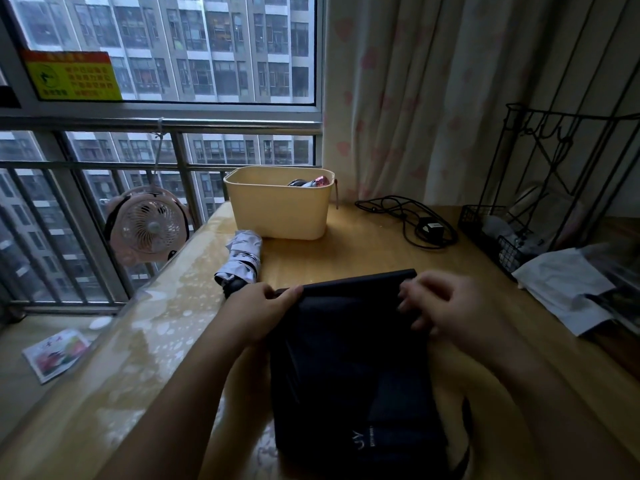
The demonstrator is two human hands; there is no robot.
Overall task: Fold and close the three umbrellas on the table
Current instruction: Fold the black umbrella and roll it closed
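Note:
A dark navy umbrella (349,358) lies spread flat on the wooden table (363,251) right in front of me, its cloth folded along the far edge. My left hand (258,306) pinches that fold at its left end. My right hand (446,306), blurred, grips the fold at its right end with curled fingers. A folded white patterned umbrella (240,259) lies on the table to the left, behind my left hand. A third, pink-tipped umbrella (313,181) pokes out of the cream plastic bin (280,209) at the back.
A black cable with adapter (415,223) lies at the back right. A black wire rack (512,223) and white papers (568,292) fill the right side. A pink fan (149,226) hangs on the window railing (104,164) beyond the table's left edge.

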